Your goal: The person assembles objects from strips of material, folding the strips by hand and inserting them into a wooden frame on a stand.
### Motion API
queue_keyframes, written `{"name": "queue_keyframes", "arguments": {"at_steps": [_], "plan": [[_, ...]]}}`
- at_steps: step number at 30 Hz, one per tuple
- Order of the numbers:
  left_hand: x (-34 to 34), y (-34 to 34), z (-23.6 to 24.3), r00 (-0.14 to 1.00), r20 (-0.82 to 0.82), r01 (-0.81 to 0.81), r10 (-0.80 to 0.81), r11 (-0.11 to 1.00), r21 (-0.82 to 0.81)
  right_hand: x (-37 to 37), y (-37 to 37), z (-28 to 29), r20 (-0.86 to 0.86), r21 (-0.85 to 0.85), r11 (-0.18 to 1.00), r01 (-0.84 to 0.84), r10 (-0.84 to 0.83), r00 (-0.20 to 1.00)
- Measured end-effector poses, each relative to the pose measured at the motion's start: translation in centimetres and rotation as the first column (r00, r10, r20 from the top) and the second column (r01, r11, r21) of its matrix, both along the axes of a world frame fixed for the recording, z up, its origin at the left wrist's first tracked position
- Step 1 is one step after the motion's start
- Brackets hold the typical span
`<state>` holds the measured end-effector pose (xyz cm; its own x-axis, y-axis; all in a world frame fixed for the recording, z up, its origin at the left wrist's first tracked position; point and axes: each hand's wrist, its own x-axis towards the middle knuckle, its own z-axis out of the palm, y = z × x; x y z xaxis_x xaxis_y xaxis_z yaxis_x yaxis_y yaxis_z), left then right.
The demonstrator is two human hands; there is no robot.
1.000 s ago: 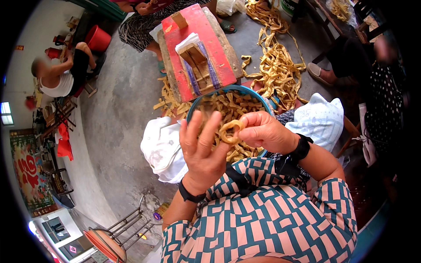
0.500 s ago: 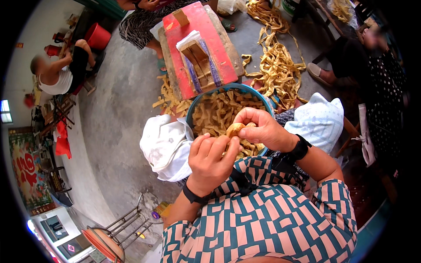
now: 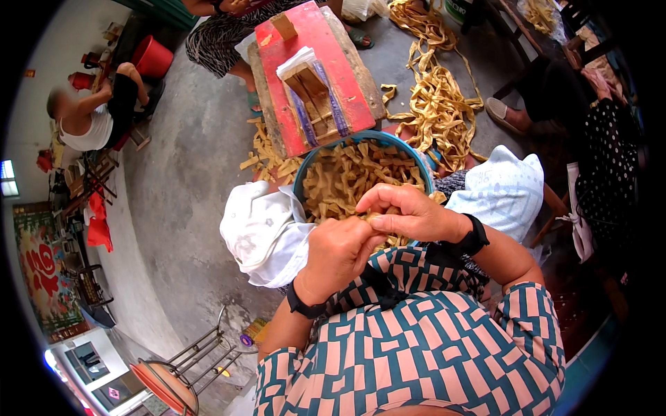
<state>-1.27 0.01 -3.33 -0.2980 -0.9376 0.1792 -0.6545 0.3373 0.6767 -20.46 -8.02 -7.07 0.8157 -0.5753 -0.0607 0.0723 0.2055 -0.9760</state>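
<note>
Head camera, looking down past a patterned shirt (image 3: pixel 416 333), had both hands meeting low over a blue tub (image 3: pixel 297 186). From where I stood, the right hand (image 3: pixel 411 213) came in with thumb and forefinger nearly together, pinching a yellow strip (image 3: pixel 375 215) of which only a sliver showed. The left hand (image 3: pixel 338 251) was curled up against it, its fingers bent in and seemingly closed on the same strip, though the knuckles hid exactly how. Held so near each other, the two could likely pull with little effort. The strip was above the near part of the tub, so anything let go would probably drop straight among the knotted pieces (image 3: pixel 347 170) lying inside. The tub itself stood between the knees, I supposed for easy reach. A white cloth (image 3: pixel 257 232) covered the left knee and a pale blue cloth (image 3: pixel 496 186) the right, perhaps to keep the clothes clean. Just beyond the tub was a red-topped table (image 3: pixel 309 28), bearing a wooden holder (image 3: pixel 305 79) with white papers (image 3: pixel 296 62). Long loose strips (image 3: pixel 444 118) lay heaped on the floor (image 3: pixel 187 173) ahead and to the right, seemingly clear of the feet.
</note>
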Motion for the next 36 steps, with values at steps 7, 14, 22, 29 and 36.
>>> {"name": "queue_keyframes", "arguments": {"at_steps": [7, 14, 22, 29, 36], "plan": [[3.8, 1.7, -0.1, 0.587, -0.665, 0.178, 0.462, 0.727, 0.663, -3.8, -2.1, 2.0, -0.043, 0.080, 0.995, 0.058, -0.054, 0.998], [4.7, 1.2, -2.1, 0.791, -0.492, -0.065, 0.364, 0.849, 0.524, -2.8, -1.5, -1.0, -0.215, -0.765, 0.643, -0.043, -0.191, 0.958], [1.7, -1.5, 1.0, 0.979, 0.199, 0.054, -0.035, 0.994, -0.093, -0.7, -1.2, 0.2, -0.151, -0.968, 0.235, -0.088, -0.268, 0.951], [2.5, 0.3, -0.7, 0.946, 0.228, 0.228, -0.231, 0.973, 0.038, -3.3, -0.5, 1.1, -0.366, -0.832, 0.436, -0.343, 0.033, 0.930], [4.1, -1.7, -1.9, 0.994, 0.099, 0.043, -0.056, 0.991, 0.125, -1.7, -2.9, -1.4, -0.341, -0.819, 0.513, -0.258, -0.073, 0.937]]}}
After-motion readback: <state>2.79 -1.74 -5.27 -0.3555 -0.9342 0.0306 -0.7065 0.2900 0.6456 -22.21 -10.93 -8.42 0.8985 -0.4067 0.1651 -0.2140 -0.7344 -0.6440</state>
